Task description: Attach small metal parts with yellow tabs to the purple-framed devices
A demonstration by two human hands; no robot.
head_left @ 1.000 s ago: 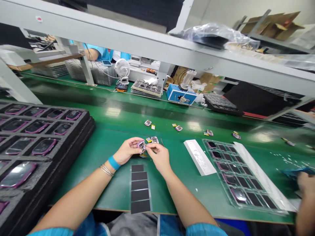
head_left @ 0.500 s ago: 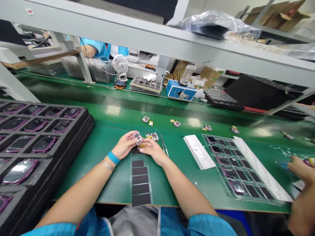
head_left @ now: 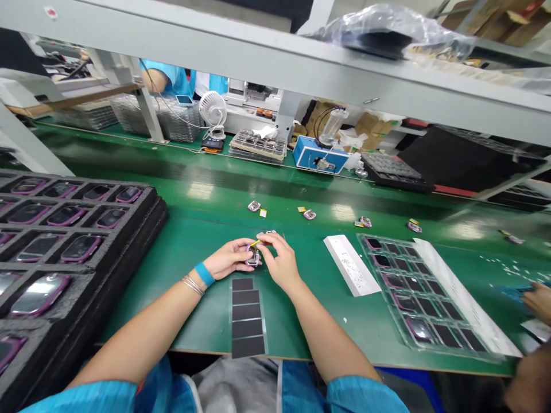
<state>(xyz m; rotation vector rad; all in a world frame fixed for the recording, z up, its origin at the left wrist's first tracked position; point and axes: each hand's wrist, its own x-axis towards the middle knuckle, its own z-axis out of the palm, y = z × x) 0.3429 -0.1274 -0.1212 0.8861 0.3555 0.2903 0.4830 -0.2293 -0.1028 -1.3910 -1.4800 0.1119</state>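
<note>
Purple module (head_left: 253, 257): small purple-rimmed unit held just above the surface (head_left: 193, 241), between the two hands and just beyond the strip of black pads.
Left hand (head_left: 228, 259): grip clenched on the module, fingertips at its left edge; blue band and thin bangles at the wrist.
Right hand (head_left: 279, 261): grip pinched on a yellow tab (head_left: 255, 243) at the module's upper edge, fingers touching those of the left hand.
Strip of black pads (head_left: 246, 312): five dark rectangles in a row, lying flat near the front edge.
Foam tray (head_left: 133, 246): black, stacked, at left; each visible pocket holds one purple-rimmed screen unit.
Clear tray (head_left: 434, 307): at right; a few cells along its left side hold purple units, the others show dark.
White box (head_left: 350, 265): flat, between the hands and the clear tray.
Loose modules (head_left: 254, 206): scattered further back, each beside a yellow tab.
Co-worker's hand (head_left: 538, 298): at the right edge, well apart.
</note>
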